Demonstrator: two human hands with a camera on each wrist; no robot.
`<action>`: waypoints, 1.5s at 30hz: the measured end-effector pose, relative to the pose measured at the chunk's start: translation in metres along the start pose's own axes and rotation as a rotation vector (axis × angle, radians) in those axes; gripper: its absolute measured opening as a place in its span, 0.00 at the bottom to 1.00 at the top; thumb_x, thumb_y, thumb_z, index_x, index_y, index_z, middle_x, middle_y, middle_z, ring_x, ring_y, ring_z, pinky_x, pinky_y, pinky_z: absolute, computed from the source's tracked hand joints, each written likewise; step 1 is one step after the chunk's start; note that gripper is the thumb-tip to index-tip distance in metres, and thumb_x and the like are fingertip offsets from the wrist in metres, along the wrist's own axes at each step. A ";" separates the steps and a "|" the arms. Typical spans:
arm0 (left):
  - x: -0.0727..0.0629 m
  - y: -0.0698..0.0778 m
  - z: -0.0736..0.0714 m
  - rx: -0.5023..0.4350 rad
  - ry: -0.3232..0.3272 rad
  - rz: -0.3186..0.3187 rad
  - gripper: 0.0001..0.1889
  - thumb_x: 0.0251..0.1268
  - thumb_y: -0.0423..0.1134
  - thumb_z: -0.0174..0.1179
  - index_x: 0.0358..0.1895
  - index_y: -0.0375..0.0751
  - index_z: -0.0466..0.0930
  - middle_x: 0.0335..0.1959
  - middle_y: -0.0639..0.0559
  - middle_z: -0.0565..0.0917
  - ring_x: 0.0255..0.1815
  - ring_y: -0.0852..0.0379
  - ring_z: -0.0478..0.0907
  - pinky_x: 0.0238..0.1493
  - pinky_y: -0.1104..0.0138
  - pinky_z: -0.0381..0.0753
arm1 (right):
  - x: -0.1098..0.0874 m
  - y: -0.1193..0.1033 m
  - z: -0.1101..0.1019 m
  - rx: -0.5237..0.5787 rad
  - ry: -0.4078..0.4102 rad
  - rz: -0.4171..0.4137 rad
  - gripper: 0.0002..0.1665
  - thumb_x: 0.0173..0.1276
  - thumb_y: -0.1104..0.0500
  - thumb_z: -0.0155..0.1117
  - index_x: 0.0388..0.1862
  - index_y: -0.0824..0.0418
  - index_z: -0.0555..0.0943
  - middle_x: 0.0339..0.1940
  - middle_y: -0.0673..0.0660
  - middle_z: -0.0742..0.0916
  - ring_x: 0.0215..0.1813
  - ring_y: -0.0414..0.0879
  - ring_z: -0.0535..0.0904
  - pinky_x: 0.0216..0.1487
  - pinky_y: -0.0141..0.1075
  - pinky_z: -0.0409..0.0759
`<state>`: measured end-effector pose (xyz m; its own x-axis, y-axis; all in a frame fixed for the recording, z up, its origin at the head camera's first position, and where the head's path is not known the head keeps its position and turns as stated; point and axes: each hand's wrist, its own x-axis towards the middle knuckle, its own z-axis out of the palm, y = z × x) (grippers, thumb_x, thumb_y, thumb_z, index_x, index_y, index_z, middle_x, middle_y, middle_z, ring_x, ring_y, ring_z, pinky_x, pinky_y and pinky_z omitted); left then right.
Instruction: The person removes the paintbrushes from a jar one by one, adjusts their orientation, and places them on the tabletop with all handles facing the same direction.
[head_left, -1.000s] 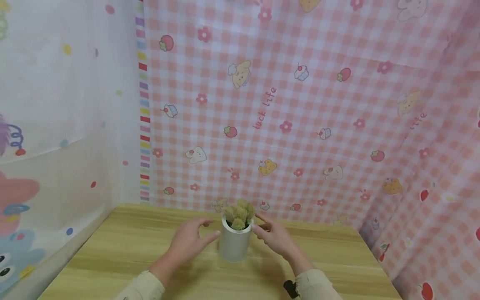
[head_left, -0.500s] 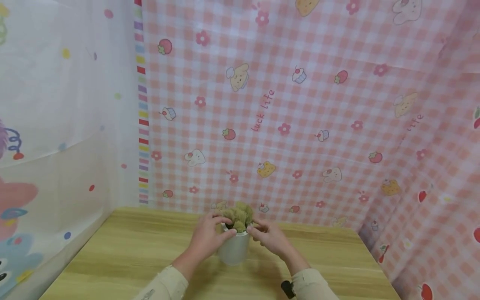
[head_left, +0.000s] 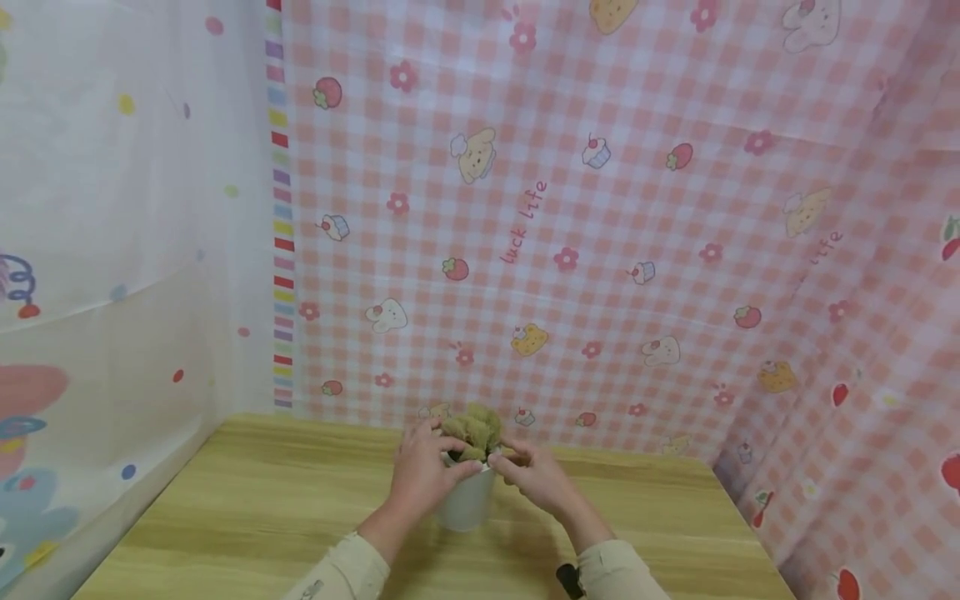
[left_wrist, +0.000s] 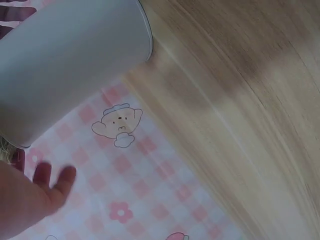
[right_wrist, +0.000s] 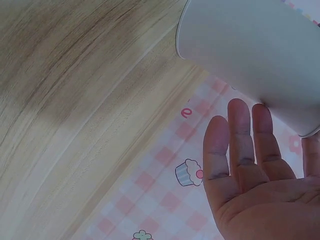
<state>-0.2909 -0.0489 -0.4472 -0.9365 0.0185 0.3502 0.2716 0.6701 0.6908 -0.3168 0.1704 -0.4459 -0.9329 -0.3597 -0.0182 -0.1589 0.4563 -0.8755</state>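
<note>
A pale grey-white cylindrical pot (head_left: 465,504) stands upright on the wooden table, holding a bunch of straw-coloured, fluffy dried plant (head_left: 482,423). My left hand (head_left: 422,471) is at the pot's rim, its thumb and index finger bent around a lower tuft of the plant. In the left wrist view, two loose fingers of the left hand (left_wrist: 30,200) show beside the pot (left_wrist: 75,65). Across the rim, my right hand (head_left: 536,479) has its thumb and index finger by the plant's edge; the pinch is hidden. Three fingers (right_wrist: 240,117) extend near the pot (right_wrist: 255,55) in the right wrist view.
The wooden table (head_left: 262,500) ends at a pink checked cloth (head_left: 570,208) printed with small figures. A white patterned cloth (head_left: 150,250) hangs at the left, and another checked cloth (head_left: 885,433) at the right.
My left hand has come in from the pot's left side to its rim and the dried plant. My right hand has shifted slightly inward at the rim. The pot stays in place.
</note>
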 end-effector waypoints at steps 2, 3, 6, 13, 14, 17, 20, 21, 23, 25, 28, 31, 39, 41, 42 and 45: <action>0.000 0.000 -0.001 -0.034 -0.018 -0.024 0.17 0.62 0.53 0.78 0.47 0.46 0.94 0.77 0.37 0.74 0.75 0.30 0.71 0.69 0.34 0.75 | 0.000 0.001 0.001 -0.006 0.018 -0.011 0.42 0.81 0.38 0.62 0.83 0.59 0.69 0.69 0.72 0.84 0.62 0.67 0.86 0.61 0.67 0.83; 0.001 0.000 -0.002 -0.045 -0.025 -0.028 0.17 0.62 0.53 0.78 0.47 0.45 0.94 0.76 0.37 0.74 0.75 0.30 0.72 0.67 0.36 0.78 | 0.000 0.002 0.001 -0.012 0.030 -0.019 0.41 0.81 0.39 0.63 0.82 0.60 0.70 0.69 0.72 0.84 0.61 0.66 0.86 0.60 0.66 0.84; 0.003 0.000 -0.004 -0.085 -0.025 -0.032 0.17 0.64 0.51 0.77 0.47 0.43 0.94 0.76 0.38 0.75 0.74 0.30 0.74 0.65 0.38 0.81 | 0.000 0.003 0.003 -0.030 0.070 -0.035 0.39 0.80 0.40 0.65 0.80 0.59 0.73 0.68 0.71 0.85 0.58 0.63 0.88 0.58 0.62 0.86; 0.012 0.010 -0.016 -0.186 0.044 0.003 0.14 0.65 0.48 0.77 0.46 0.43 0.94 0.73 0.42 0.79 0.69 0.36 0.79 0.61 0.43 0.85 | 0.001 0.003 0.004 -0.055 0.121 -0.061 0.36 0.77 0.41 0.69 0.77 0.58 0.78 0.69 0.69 0.85 0.66 0.65 0.85 0.58 0.60 0.87; 0.014 0.012 -0.018 -0.197 0.052 0.009 0.15 0.65 0.48 0.77 0.46 0.42 0.94 0.71 0.42 0.81 0.68 0.36 0.80 0.60 0.44 0.86 | 0.001 0.003 0.004 -0.063 0.122 -0.066 0.36 0.77 0.42 0.69 0.76 0.58 0.78 0.69 0.69 0.85 0.67 0.66 0.84 0.58 0.60 0.87; 0.019 0.017 -0.025 -0.251 0.064 0.005 0.16 0.66 0.48 0.76 0.49 0.40 0.94 0.65 0.42 0.86 0.67 0.36 0.82 0.60 0.46 0.87 | 0.001 0.002 0.004 -0.073 0.122 -0.073 0.36 0.77 0.42 0.69 0.76 0.59 0.78 0.69 0.68 0.85 0.67 0.66 0.84 0.59 0.61 0.87; 0.022 0.023 -0.035 -0.329 0.049 -0.066 0.19 0.67 0.52 0.75 0.51 0.42 0.93 0.57 0.45 0.91 0.61 0.41 0.87 0.57 0.49 0.89 | 0.001 0.001 0.004 -0.071 0.118 -0.074 0.35 0.78 0.42 0.69 0.76 0.59 0.78 0.68 0.68 0.86 0.66 0.66 0.85 0.58 0.60 0.87; 0.023 0.025 -0.040 -0.361 0.044 -0.093 0.20 0.66 0.53 0.75 0.51 0.43 0.93 0.54 0.45 0.92 0.58 0.43 0.89 0.56 0.49 0.89 | 0.001 0.001 0.003 -0.069 0.116 -0.073 0.35 0.78 0.42 0.69 0.76 0.59 0.78 0.68 0.69 0.86 0.66 0.66 0.85 0.58 0.60 0.87; 0.025 0.030 -0.049 -0.406 0.045 -0.135 0.22 0.65 0.57 0.75 0.52 0.45 0.93 0.50 0.48 0.93 0.55 0.46 0.90 0.55 0.51 0.90 | 0.001 0.001 0.003 -0.067 0.113 -0.074 0.35 0.78 0.43 0.69 0.75 0.60 0.78 0.67 0.69 0.86 0.65 0.66 0.85 0.58 0.60 0.87; 0.027 0.034 -0.061 -0.446 0.062 -0.146 0.23 0.64 0.60 0.75 0.51 0.47 0.94 0.46 0.49 0.94 0.52 0.48 0.90 0.56 0.51 0.89 | 0.001 0.001 0.003 -0.067 0.113 -0.082 0.35 0.78 0.44 0.69 0.75 0.62 0.79 0.67 0.70 0.86 0.64 0.65 0.86 0.57 0.59 0.88; 0.032 0.037 -0.080 -0.511 0.108 -0.170 0.23 0.63 0.61 0.75 0.52 0.49 0.94 0.48 0.50 0.94 0.55 0.50 0.89 0.62 0.50 0.86 | 0.002 0.001 0.004 -0.068 0.109 -0.086 0.36 0.78 0.44 0.69 0.75 0.64 0.78 0.66 0.71 0.87 0.62 0.64 0.88 0.56 0.56 0.89; 0.034 0.034 -0.096 -0.566 0.112 -0.226 0.26 0.65 0.61 0.74 0.56 0.48 0.92 0.56 0.49 0.91 0.57 0.47 0.86 0.66 0.48 0.82 | 0.002 0.001 0.003 -0.071 0.098 -0.074 0.36 0.78 0.44 0.69 0.76 0.64 0.77 0.66 0.71 0.87 0.60 0.63 0.89 0.56 0.56 0.89; 0.019 -0.007 -0.100 -0.491 -0.040 -0.361 0.34 0.72 0.59 0.69 0.69 0.35 0.82 0.70 0.36 0.82 0.61 0.41 0.83 0.69 0.40 0.78 | 0.000 0.000 0.000 -0.051 0.060 -0.024 0.39 0.79 0.42 0.67 0.79 0.62 0.74 0.69 0.71 0.85 0.63 0.66 0.86 0.61 0.61 0.85; 0.010 -0.021 -0.092 -0.462 -0.081 -0.382 0.34 0.73 0.58 0.69 0.68 0.33 0.82 0.69 0.34 0.82 0.60 0.40 0.84 0.68 0.36 0.77 | 0.000 0.000 -0.001 -0.058 0.055 -0.026 0.39 0.78 0.41 0.67 0.79 0.62 0.74 0.70 0.70 0.84 0.66 0.65 0.85 0.62 0.60 0.85; 0.006 -0.028 -0.087 -0.448 -0.104 -0.390 0.33 0.74 0.56 0.68 0.68 0.32 0.81 0.68 0.34 0.83 0.59 0.40 0.84 0.68 0.36 0.77 | 0.000 -0.001 -0.001 -0.060 0.051 -0.027 0.39 0.78 0.41 0.67 0.79 0.61 0.74 0.71 0.69 0.83 0.67 0.65 0.84 0.62 0.60 0.85; -0.007 -0.043 -0.072 -0.369 -0.176 -0.389 0.28 0.75 0.52 0.68 0.64 0.30 0.83 0.64 0.34 0.86 0.52 0.44 0.86 0.64 0.37 0.80 | 0.000 -0.002 0.000 -0.067 0.053 -0.028 0.39 0.78 0.41 0.68 0.78 0.61 0.75 0.72 0.69 0.83 0.68 0.65 0.84 0.62 0.60 0.85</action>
<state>-0.2801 -0.1315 -0.4338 -0.9975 -0.0332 -0.0630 -0.0707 0.3492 0.9344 -0.3166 0.1699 -0.4438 -0.9434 -0.3301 0.0331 -0.2049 0.5010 -0.8408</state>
